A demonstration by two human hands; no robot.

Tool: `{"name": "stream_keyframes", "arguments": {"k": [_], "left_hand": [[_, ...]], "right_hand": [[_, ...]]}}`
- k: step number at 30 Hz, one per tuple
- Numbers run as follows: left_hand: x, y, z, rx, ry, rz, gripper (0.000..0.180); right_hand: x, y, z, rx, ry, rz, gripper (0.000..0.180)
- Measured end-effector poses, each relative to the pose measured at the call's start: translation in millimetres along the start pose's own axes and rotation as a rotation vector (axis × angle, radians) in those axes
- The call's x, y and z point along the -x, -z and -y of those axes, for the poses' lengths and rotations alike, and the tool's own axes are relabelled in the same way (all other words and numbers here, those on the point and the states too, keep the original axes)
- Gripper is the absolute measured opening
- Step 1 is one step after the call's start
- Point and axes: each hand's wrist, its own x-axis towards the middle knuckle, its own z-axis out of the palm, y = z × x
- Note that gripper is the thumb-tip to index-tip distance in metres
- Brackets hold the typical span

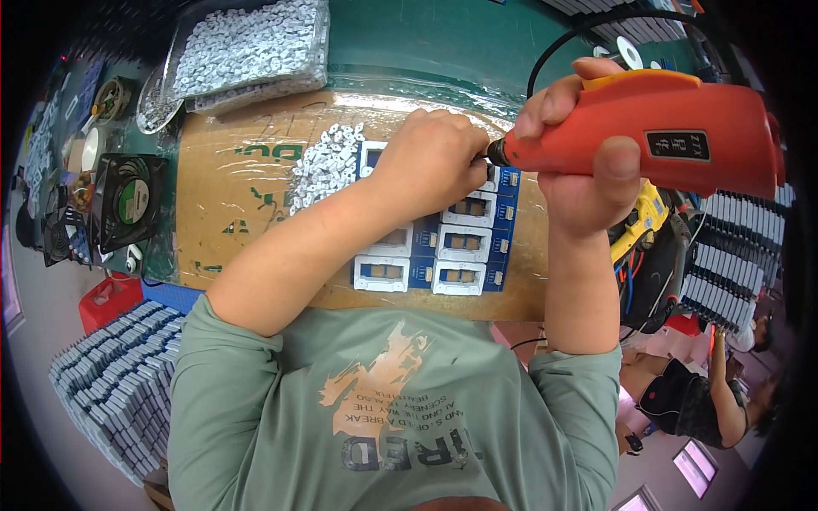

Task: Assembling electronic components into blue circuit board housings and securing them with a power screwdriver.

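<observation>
My right hand (588,200) is wrapped round a red electric screwdriver (728,128), held on its side with the black nose pointing left. The fingers of my left hand (426,166) are pinched together right at that nose; what they grip is hidden. Under both lies a blue circuit board panel (423,260) carrying white rectangular frames (463,243) in rows, their openings showing brown strips. My left hand and wrist cover part of the panel's upper rows. A loose heap of small white plastic pieces (324,170) lies against its left side.
A brown cardboard sheet (230,192) lies under the work on a green table. Behind it stands a clear bin (328,64) of small white pieces. At left is a black fan (128,200); stacked grey parts (119,383) sit below. A yellow tool (643,217) and another person (690,400) are right.
</observation>
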Motion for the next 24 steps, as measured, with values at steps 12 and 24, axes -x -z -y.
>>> {"name": "stream_keyframes", "arguments": {"k": [12,24], "left_hand": [[-0.9,0.7,-0.6,0.004,-0.020,-0.043,0.011],[-1.7,0.0,1.1,-0.002,-0.025,-0.020,0.015]], "right_hand": [[1.6,-4.0,-5.1,-0.048,0.024,0.061,0.061],[6.5,-7.5,-7.9,0.205,0.039,0.004,0.063]]}}
